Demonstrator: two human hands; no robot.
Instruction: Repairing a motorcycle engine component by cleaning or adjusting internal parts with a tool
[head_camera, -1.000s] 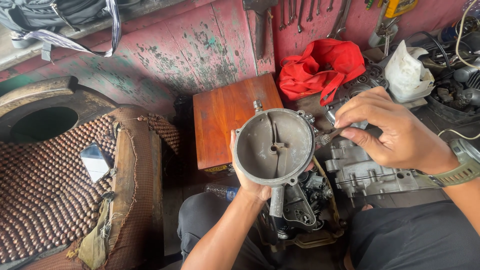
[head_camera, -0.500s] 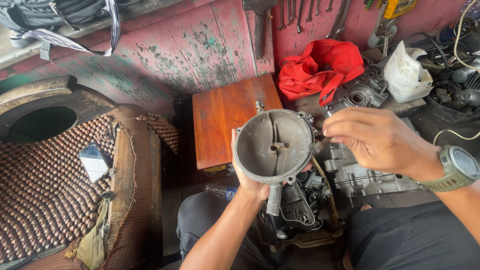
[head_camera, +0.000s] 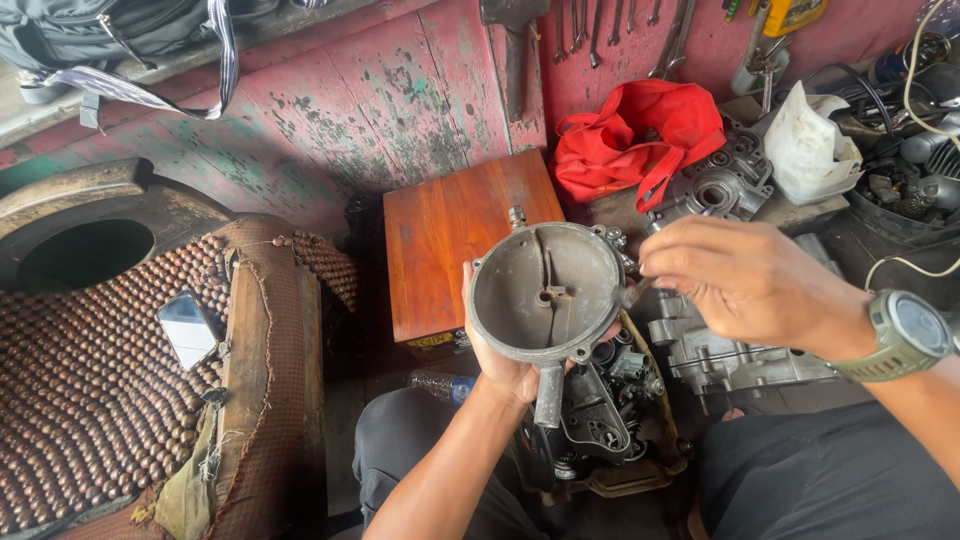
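My left hand (head_camera: 500, 365) grips a round grey metal housing (head_camera: 545, 290) from below, its hollow bowl face up, with a short tube hanging under it. My right hand (head_camera: 745, 280), a green watch (head_camera: 905, 335) on its wrist, is pinched at the housing's right rim, where a thin dark tool or pin (head_camera: 640, 290) shows between the fingers. Beneath both hands lies a greasy engine assembly (head_camera: 610, 400) between my knees.
A brown wooden box (head_camera: 450, 235) stands behind the housing. A red cloth bag (head_camera: 635, 140), engine casings (head_camera: 720, 185) and a white rag (head_camera: 810, 140) lie at the back right. A bead-covered seat (head_camera: 90, 390) with a phone (head_camera: 187, 328) fills the left. Spanners hang on the red wall.
My right hand has lifted and drawn in from the engine parts to the housing's right rim. The housing has stayed nearly still in my left hand.
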